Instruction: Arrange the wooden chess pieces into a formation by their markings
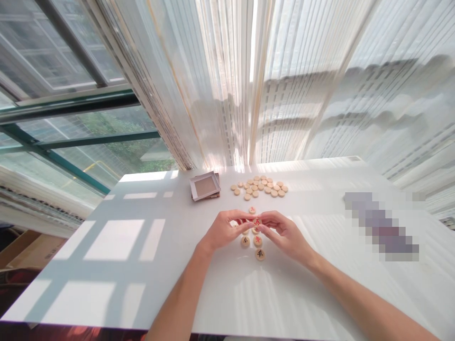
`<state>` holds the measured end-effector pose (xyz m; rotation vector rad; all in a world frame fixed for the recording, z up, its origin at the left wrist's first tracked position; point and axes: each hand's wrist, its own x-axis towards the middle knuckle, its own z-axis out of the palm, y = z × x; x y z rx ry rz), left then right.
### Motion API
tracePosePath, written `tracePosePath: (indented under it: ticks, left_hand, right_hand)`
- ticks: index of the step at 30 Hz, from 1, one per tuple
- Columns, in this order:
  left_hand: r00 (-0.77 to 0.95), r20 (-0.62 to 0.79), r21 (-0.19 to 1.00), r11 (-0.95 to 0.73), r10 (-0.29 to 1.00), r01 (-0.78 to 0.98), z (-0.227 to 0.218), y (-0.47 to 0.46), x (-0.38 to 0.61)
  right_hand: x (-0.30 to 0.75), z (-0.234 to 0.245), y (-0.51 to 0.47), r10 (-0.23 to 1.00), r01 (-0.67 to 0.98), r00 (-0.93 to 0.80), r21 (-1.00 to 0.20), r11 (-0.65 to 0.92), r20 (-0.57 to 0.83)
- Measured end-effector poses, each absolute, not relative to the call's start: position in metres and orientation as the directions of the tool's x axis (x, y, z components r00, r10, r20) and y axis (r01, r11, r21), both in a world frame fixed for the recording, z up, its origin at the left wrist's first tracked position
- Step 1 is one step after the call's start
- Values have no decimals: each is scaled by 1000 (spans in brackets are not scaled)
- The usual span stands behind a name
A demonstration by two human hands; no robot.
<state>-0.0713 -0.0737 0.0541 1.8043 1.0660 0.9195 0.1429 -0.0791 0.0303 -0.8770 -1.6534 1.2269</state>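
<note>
Between the fingertips of both hands is a round wooden Chinese chess piece (257,221) with a red character. My left hand (229,228) pinches it from the left, and my right hand (280,230) grips its other side. Below them on the white table lie a piece with a black character (245,241), one with a red character (258,240) and a nearer black-marked piece (260,255). A red-marked piece (252,210) lies just beyond the fingers. More pieces under the hands are partly hidden.
A loose group of blank-looking wooden pieces (262,184) lies farther back on the white table (170,293). To its left rests an open shallow box (205,185). A blurred-out object (382,226) is on the right. Sheer curtains (220,85) hang along the far edge.
</note>
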Motion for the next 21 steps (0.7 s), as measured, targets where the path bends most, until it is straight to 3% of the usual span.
tracePosePath:
  ticks: [9, 21]
  left_hand:
    - [358, 117, 918, -238, 926, 316, 55, -75, -70]
    - [302, 151, 921, -244, 941, 303, 49, -76, -64]
  right_hand:
    - [143, 29, -78, 903, 39, -346, -957, 287, 257]
    - [145, 22, -76, 884, 141, -291, -898, 417, 365]
